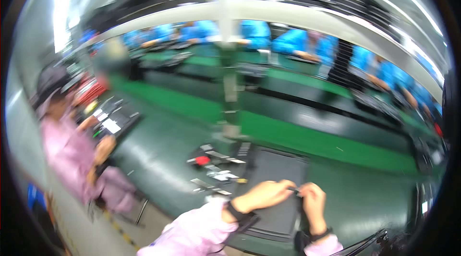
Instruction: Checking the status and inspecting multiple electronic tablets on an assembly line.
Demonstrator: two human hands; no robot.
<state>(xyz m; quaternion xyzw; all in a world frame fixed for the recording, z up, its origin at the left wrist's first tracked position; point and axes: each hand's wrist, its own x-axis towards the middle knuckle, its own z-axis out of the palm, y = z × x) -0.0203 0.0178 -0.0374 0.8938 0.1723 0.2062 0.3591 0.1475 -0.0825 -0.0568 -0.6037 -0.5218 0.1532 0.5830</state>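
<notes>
Over a flat black panel (276,164) on the green bench, my two hands come together near its right edge. My left hand (266,194) reaches in from the left, its fingers closed in a pinch. Opposite it, my right hand (313,204) is also closed, thumb and fingers pressed together. Between the fingertips shows a small dark piece (296,190), too small and blurred to name; both hands seem to grip it. Black bands circle both wrists, below pink sleeves.
Left of the panel lie small metal strips (211,186) and a round red item (202,160). A person in pink (72,155) works at the bench's left. Beyond the upright post (229,88), several people in blue (293,42) sit along another line. A dark cable (367,241) curves at lower right.
</notes>
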